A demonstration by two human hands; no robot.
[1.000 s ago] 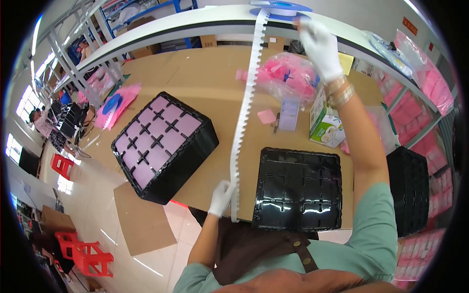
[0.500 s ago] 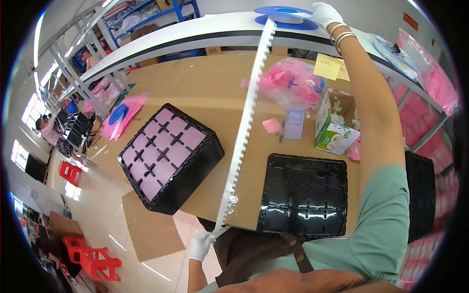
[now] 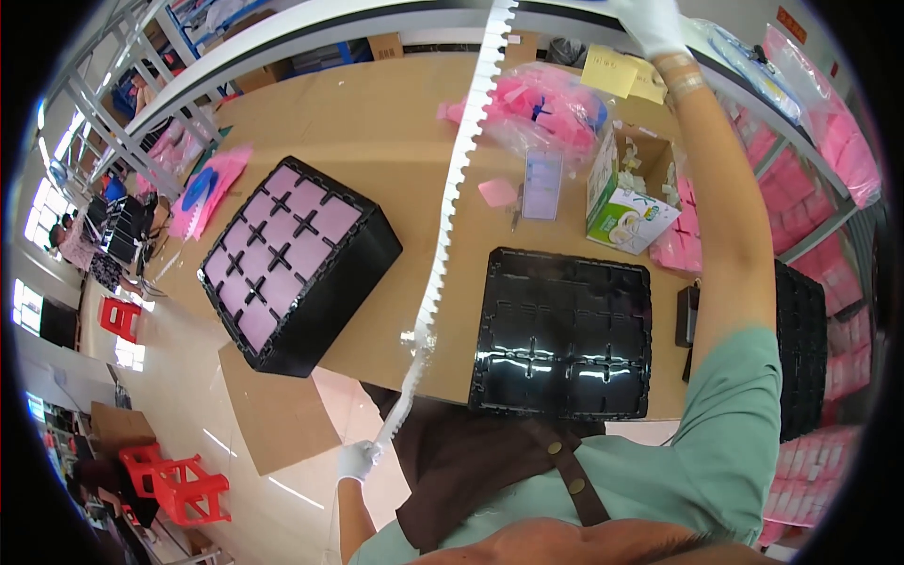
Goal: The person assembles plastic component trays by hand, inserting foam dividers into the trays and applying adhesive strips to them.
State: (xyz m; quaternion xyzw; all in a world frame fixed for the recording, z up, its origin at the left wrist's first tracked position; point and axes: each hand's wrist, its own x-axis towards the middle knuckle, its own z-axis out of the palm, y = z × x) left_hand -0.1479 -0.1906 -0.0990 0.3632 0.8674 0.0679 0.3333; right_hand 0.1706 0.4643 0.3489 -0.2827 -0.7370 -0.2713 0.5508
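A long white strip with a notched edge [image 3: 455,188] runs from the top edge of the view down past the front of the table. My left hand [image 3: 357,461], in a white glove, is closed on its lower end. Up at the raised shelf, my white-gloved right hand [image 3: 652,26] is nearest the blue reel, of which only a sliver shows at the top edge. Its fingertips are blurred and cut off. Left of the strip stands a tilted stack of black trays with pink squares on top [image 3: 281,252]. To the strip's right lies a shiny black tray [image 3: 565,330].
A box of small white pieces [image 3: 629,221] stands behind the black tray. Pink plastic bags [image 3: 537,111] lie farther back. At the far left, a blue reel [image 3: 199,188] rests on pink film. The white shelf [image 3: 311,42] crosses the back; red stools [image 3: 188,485] stand on the floor.
The view has shifted, so table items sit higher and slightly left, and the shelf reel has nearly left the picture. My left hand still grips the strip, whose lower part now bends more.
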